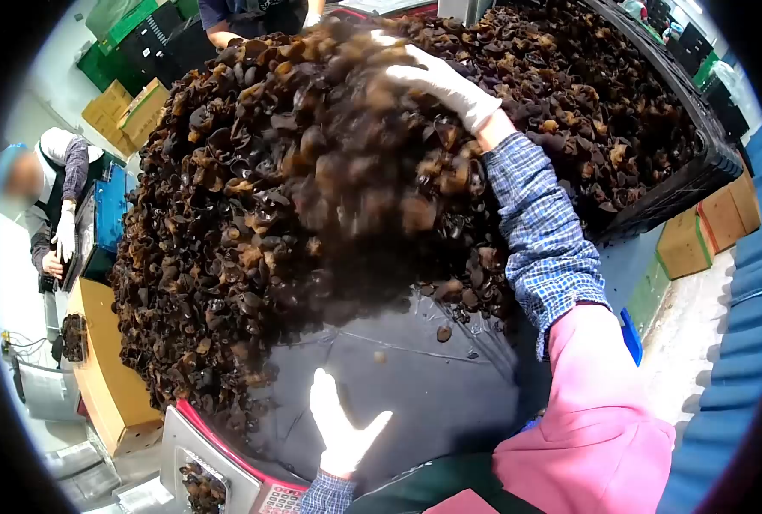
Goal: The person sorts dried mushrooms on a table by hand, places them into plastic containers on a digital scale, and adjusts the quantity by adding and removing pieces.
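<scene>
A large heap of dark brown wood ear mushrooms covers most of the dark, film-covered work surface. My right hand, in a white glove, reaches across the top of the heap with fingers stretched out and apart, touching the mushrooms. Beneath it, a stream of mushrooms is smeared by motion, as if tumbling down toward the near side. My left hand, also gloved in white, hovers low over the bare dark surface, thumb and fingers spread, holding nothing. A few loose mushrooms lie between the heap and this hand.
At the right stands a big black crate full of mushrooms. A scale with a keypad and a tray holding mushrooms sit at the lower left. One person works at the left, another across the heap. Cardboard boxes stand around.
</scene>
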Tool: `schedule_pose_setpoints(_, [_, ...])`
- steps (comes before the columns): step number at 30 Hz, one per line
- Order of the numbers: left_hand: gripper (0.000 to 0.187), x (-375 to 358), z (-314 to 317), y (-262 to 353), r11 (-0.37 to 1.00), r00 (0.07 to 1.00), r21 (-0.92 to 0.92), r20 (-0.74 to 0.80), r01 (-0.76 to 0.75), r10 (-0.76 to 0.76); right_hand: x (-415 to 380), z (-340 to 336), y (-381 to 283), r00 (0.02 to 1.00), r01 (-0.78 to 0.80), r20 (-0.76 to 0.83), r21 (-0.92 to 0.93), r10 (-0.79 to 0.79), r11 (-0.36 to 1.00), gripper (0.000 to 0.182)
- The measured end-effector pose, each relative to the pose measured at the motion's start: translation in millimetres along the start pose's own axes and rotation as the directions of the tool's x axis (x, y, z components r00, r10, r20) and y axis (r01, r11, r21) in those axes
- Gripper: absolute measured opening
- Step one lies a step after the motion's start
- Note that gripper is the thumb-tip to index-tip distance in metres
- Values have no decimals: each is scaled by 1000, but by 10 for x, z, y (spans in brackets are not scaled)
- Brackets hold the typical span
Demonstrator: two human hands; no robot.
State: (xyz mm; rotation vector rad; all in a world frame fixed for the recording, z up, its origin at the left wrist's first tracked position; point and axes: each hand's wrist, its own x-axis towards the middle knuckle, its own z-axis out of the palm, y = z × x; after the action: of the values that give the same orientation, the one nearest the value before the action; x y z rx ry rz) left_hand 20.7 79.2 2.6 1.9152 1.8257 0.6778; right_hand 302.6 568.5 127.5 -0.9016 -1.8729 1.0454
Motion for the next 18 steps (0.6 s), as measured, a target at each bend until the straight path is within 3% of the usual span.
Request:
schedule_pose_setpoints(1, [128,-9,2,18,1000,1000,2,-5,19,-19,60,174,-108,999,34,25,-19,-33,999,89])
schedule_pose_setpoints(2, [129,-11,0,39,999,999,4,-11,38,-38,6,292,-216,979,137,139,102,-150,985,87])
schedule_pose_setpoints(3, [130,-6,-3,50,998,998,4,-18,56,-56,71,406,-121,974,97,185,169,-128,981,84])
schedule_pose_setpoints(5, [133,-23,13,39,998,997,45,-65,38,-35,-50,632,-415,962,181,189,104,-198,978,84])
schedule_pose_setpoints(6, [134,-34,31,32,997,996,63,-87,32,-26,10,790,-326,946,150,244,248,-211,957,85])
schedule_pose_setpoints(9, [138,-94,120,-33,990,986,-73,-109,120,-128,-73,1190,-396,904,218,323,218,-281,951,90])
schedule_pose_setpoints(10, [141,-67,78,-15,996,989,60,-136,72,-64,-144,1306,-496,877,242,364,228,-314,943,91])
schedule_pose_setpoints(11, [141,-71,77,-20,995,986,65,-148,82,-71,-187,1394,-541,861,285,397,145,-319,948,91])
schedule_pose_setpoints(15, [141,-91,78,10,992,977,45,-180,122,-112,-414,1800,-628,786,267,485,294,-384,918,93])
schedule_pose_setpoints(18, [141,-126,99,-16,986,970,84,-207,146,-126,-586,2167,-721,710,294,582,267,-397,918,92])
